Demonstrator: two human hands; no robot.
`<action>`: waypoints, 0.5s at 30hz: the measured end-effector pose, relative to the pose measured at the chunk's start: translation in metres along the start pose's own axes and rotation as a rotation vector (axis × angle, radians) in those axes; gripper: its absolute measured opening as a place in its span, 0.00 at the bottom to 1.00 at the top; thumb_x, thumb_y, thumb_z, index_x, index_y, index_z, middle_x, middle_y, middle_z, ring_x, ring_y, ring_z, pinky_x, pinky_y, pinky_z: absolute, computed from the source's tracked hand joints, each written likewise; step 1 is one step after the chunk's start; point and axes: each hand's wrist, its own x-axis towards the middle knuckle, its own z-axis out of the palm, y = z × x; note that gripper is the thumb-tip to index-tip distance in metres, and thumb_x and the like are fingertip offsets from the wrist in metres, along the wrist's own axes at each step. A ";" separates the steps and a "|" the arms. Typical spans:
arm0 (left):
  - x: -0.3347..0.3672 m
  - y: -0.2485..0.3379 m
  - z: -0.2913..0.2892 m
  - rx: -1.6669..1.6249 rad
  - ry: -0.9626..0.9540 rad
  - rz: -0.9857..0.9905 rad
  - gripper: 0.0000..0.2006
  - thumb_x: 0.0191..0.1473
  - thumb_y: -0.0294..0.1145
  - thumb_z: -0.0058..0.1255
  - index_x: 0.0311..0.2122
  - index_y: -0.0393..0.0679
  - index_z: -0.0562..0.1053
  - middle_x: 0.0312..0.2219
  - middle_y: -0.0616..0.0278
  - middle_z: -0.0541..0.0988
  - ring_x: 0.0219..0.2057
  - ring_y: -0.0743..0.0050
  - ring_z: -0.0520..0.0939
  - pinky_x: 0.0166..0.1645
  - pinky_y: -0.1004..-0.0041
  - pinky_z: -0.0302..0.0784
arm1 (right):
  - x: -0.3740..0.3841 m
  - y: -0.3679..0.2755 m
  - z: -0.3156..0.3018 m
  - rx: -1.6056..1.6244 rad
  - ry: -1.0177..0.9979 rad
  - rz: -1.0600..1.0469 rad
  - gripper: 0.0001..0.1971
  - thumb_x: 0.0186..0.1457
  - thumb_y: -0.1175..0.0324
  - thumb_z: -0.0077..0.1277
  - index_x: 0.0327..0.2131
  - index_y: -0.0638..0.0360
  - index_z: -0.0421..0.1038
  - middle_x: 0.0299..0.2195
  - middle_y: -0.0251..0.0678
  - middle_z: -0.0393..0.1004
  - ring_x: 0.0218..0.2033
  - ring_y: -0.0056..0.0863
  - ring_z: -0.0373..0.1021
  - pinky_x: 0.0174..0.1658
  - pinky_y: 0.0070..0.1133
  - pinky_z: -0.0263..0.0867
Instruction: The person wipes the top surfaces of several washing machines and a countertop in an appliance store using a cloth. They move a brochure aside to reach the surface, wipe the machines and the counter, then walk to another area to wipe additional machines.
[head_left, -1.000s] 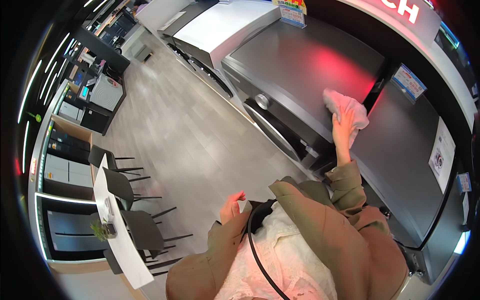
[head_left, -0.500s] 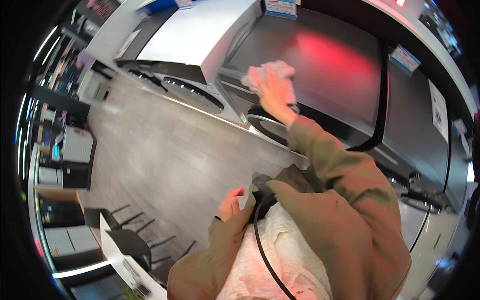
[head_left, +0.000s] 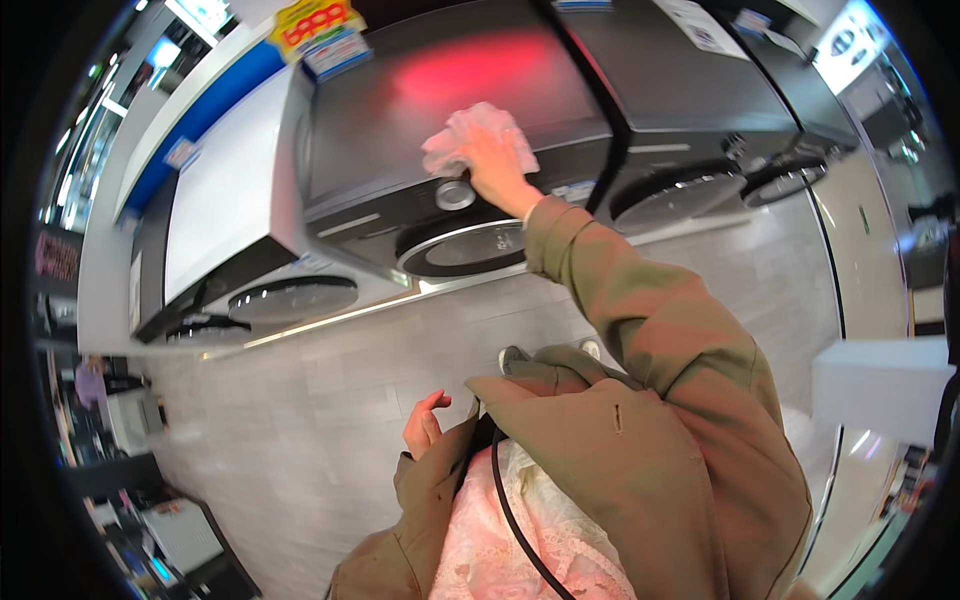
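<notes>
While R grip (head_left: 496, 162) holds cloth (head_left: 482, 119), its long axis runs approx. L–R.

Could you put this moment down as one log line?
right hand: holding pale cloth | place: front part of dark front-loading machine, near silver dial | left hand: no held object visible, beside olive jacket

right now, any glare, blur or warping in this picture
In the head view, a red glare patch lies across the top of the dark front-loading washer; in the head view, the pale cloth and right hand look slightly soft, possibly from motion; also in the head view, fisheye distortion bends straight edges toward the black rim.
</notes>
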 end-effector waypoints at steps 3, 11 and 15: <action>0.012 0.028 0.018 0.038 -0.147 -0.025 0.22 0.63 0.42 0.27 0.41 0.36 0.73 0.29 0.54 0.78 0.31 0.64 0.78 0.35 0.71 0.70 | -0.046 0.098 -0.064 -0.256 -0.077 0.242 0.21 0.42 0.75 0.45 0.44 0.50 0.67 0.53 0.43 0.60 0.58 0.38 0.53 0.53 0.45 0.48; 0.013 0.096 0.153 -0.067 -0.454 0.225 0.22 0.62 0.43 0.31 0.39 0.37 0.73 0.28 0.56 0.78 0.30 0.66 0.78 0.35 0.71 0.70 | -0.312 0.298 -0.262 0.107 0.425 0.747 0.15 0.53 0.65 0.45 0.44 0.59 0.67 0.45 0.46 0.67 0.46 0.40 0.66 0.46 0.28 0.64; -0.003 0.140 0.241 -0.177 -0.614 0.192 0.21 0.61 0.43 0.34 0.38 0.35 0.73 0.27 0.55 0.78 0.31 0.67 0.78 0.37 0.71 0.71 | -0.467 0.254 -0.317 1.608 0.474 0.943 0.24 0.58 0.54 0.44 0.54 0.55 0.60 0.48 0.38 0.69 0.46 0.29 0.68 0.44 0.27 0.67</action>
